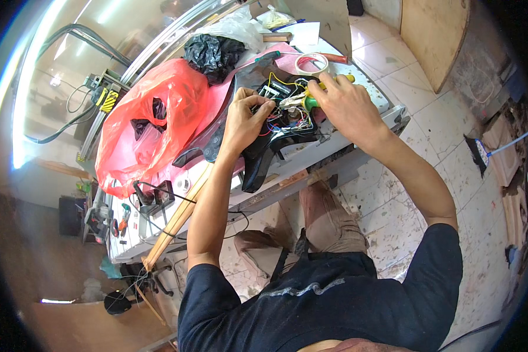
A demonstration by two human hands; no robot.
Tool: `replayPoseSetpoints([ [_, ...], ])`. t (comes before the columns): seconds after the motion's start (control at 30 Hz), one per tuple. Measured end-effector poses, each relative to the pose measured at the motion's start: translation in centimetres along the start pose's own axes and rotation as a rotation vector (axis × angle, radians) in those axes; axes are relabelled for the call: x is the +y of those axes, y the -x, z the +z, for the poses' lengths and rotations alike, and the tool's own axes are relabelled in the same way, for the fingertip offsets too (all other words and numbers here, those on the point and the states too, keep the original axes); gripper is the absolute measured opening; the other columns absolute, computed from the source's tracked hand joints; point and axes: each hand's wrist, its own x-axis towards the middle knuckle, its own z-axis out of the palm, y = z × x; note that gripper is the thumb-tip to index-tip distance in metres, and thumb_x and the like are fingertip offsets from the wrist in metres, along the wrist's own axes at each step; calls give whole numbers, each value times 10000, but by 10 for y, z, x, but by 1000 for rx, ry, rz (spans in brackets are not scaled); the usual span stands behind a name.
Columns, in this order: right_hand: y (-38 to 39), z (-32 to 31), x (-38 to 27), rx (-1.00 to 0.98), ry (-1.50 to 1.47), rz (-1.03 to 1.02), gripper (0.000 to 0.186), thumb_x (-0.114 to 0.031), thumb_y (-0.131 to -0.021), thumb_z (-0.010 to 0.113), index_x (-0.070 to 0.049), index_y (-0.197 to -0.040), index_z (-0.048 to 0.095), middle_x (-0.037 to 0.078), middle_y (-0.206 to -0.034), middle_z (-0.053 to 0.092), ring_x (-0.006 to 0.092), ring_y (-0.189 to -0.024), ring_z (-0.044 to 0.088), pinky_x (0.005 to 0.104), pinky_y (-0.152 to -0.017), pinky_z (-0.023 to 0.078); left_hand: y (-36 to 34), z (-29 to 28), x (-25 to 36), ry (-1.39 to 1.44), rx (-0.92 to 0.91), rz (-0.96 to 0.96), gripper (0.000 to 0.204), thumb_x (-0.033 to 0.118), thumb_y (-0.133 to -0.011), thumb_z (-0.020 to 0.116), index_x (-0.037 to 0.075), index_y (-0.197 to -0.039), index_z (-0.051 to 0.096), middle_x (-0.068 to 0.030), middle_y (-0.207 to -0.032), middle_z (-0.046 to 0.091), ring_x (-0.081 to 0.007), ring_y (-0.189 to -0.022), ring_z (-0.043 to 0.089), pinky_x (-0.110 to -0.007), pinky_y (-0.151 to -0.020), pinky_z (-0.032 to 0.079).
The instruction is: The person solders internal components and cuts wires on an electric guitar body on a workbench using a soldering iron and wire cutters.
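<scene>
My left hand (248,119) has its thumb and finger pinched on something small, perhaps a wire, at the left of an opened black device (255,164). Thin coloured wires (276,128) and small boards lie exposed in the device's middle. My right hand (346,111) grips pliers (310,102) with green and yellow on the handles. Their metal jaws sit right beside my left fingertips, over the wiring; whether they close on a wire is too small to tell. A white roll (312,56) and an orange-handled tool (333,58) lie just behind the device.
The white bench (380,94) also holds a red plastic bag (129,100), a black bag (214,58), pink sheeting, a solder spool (183,185), a black cabled object (154,196) and small tools. A wooden strip (176,217) crosses its near left. A broom (481,155) stands at right.
</scene>
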Motion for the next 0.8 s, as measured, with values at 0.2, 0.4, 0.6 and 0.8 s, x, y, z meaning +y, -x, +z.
replayPoseSetpoints([
  [0.2, -3, 3, -2, -4, 11, -22, 244, -94, -831, 690, -9, -1056, 650, 99, -1024, 637, 223, -909, 706, 297, -675, 615, -1, 0, -2, -23, -2, 11, 290, 242, -888, 764, -35, -974, 768, -116, -957, 592, -235, -945, 572, -343, -835, 453],
  [0.4, -7, 2, -6, -59, 9, -18, 324, -56, -824, 670, -17, -1143, 631, 111, -1106, 618, 240, -946, 684, 333, -714, 607, 0, 0, -2, -30, 12, 47, 271, 230, -886, 762, -32, -956, 765, -124, -959, 593, -239, -941, 574, -344, -827, 455],
  [0.6, -11, 9, 2, 16, 47, -87, 220, -81, -832, 653, -34, -1046, 633, 91, -1052, 618, 228, -1021, 633, 304, -710, 583, 1, 2, 0, -24, 11, 48, 258, 220, -897, 749, -33, -944, 753, -126, -955, 582, -231, -920, 569, -338, -813, 451],
  [0.8, -15, 12, 1, 23, 82, -74, 132, -136, -854, 636, -59, -960, 642, 69, -1019, 613, 207, -1043, 599, 299, -769, 542, 1, 0, 1, -18, -18, 13, 286, 270, -915, 748, -13, -957, 744, -81, -986, 566, -200, -967, 556, -317, -875, 436],
])
